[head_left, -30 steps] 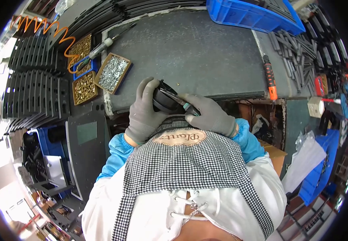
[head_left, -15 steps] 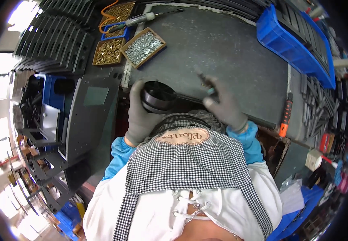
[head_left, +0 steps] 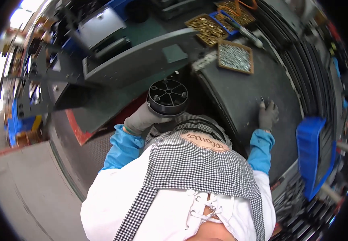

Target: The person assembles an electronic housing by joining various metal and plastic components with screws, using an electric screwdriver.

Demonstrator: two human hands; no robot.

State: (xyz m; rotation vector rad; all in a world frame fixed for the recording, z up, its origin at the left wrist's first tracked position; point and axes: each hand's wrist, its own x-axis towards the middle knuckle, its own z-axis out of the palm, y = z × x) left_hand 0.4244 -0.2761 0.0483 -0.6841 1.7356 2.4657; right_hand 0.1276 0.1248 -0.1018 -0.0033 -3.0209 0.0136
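My left hand (head_left: 143, 119), in a grey glove, is closed round the side of a black round plastic part (head_left: 168, 91). Spokes run across its upper face, and a few short posts stand up from it. I hold it tilted in front of my apron, off the worktable. Out to the right, my right hand (head_left: 268, 115), gloved too, is over the dark worktable (head_left: 238, 98) with its fingers bent and close together. A small dark tip shows at its fingertips; the rest of that thing is hidden.
A wooden tray (head_left: 252, 64) of silvery small parts sits at the table's far side, with brass-coloured parts (head_left: 210, 29) and a corded power screwdriver (head_left: 251, 37) behind it. A blue bin (head_left: 303, 134) stands right. Grey metal panels (head_left: 141, 57) rise at the left.
My view has turned left. My right hand has moved away from my body, out over the table, with the dark tool it carried. The black part now shows its spoked face.
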